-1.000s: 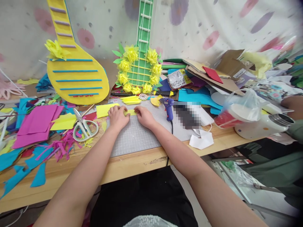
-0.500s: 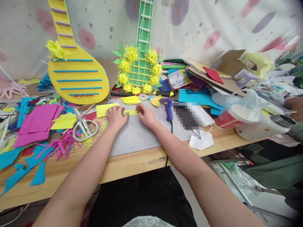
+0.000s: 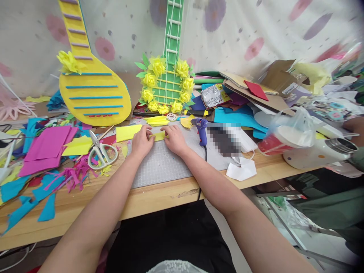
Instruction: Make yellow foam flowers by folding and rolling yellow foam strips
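Between my two hands a narrow strip of yellow paper [image 3: 159,136] lies over the grey cutting mat [image 3: 162,167]. My left hand [image 3: 143,141] pinches its left end, fingers curled over the paper. The right end is gripped by my right hand [image 3: 174,138], with fingers bent down on it. A larger yellow paper piece [image 3: 128,132] rests just left of my left hand. Right of my right hand stands a purple glue gun [image 3: 201,132]. Cut yellow pieces [image 3: 156,121] lie behind my hands.
Scissors [image 3: 101,153] lie left of the mat among paper scraps. Behind stand a yellow paper instrument [image 3: 95,94] and a green one with yellow flowers [image 3: 169,85]. A bagged cup [image 3: 287,138] and a white flask [image 3: 309,155] stand at right. A person's sleeve shows far right.
My left hand has shifted slightly right and turned its fingers onto the strip's end. My right hand's fingers have closed down on the strip, which now looks slightly tilted.
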Available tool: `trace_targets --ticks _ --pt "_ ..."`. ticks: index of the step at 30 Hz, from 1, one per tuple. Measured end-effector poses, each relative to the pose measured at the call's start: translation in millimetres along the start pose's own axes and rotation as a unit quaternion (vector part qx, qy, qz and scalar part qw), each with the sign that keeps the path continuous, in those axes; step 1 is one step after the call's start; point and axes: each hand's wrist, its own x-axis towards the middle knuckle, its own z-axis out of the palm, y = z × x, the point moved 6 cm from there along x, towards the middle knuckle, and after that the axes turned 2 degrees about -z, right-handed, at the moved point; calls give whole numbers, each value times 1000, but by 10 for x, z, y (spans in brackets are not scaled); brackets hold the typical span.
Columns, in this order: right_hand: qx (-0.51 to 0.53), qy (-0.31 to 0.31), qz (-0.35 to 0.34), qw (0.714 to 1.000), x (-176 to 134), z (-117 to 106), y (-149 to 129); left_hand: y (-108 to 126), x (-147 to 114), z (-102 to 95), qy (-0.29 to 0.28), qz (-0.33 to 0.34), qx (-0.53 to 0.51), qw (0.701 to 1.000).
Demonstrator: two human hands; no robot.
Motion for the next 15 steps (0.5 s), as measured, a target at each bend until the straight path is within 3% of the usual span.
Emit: trace_targets --ticks 4,15 --pt "-21 -4 4 1000 6 24 -13 -41 3 7 0 -23 -33 999" --pt "-5 3 34 999 -13 17 -2 -27 10 18 -1 12 -95 995"
